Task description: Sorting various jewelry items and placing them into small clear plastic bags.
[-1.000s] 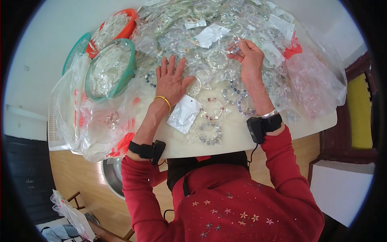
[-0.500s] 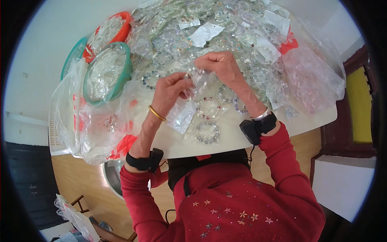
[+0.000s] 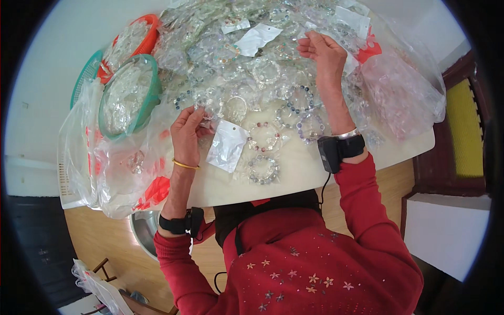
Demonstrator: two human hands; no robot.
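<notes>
At the left of the table's middle, my left hand (image 3: 186, 131), wearing a gold bangle, is closed on the edge of a small clear plastic bag (image 3: 208, 107). Farther off to the right, my right hand (image 3: 326, 56) hovers over the pile with loosely bent fingers and nothing visible in them. Between my arms lie bagged bead bracelets: a red-and-clear one (image 3: 264, 137), a grey one (image 3: 263, 169) and a purple one (image 3: 311, 128). Beside my left hand rests a white packet (image 3: 227, 146) with a hang hole.
A large heap of bagged bracelets (image 3: 210, 47) covers the table's far side. Green (image 3: 156, 97) and red (image 3: 149, 44) baskets of clear bags stand left. Plastic sacks lie at the left (image 3: 118, 173) and right (image 3: 399, 100). A metal basin (image 3: 144, 231) sits below the table's edge.
My hands have parted from the middle. The right hand has let go and moved up and right over the heap; the left has moved left and slightly down with the clear bag.
</notes>
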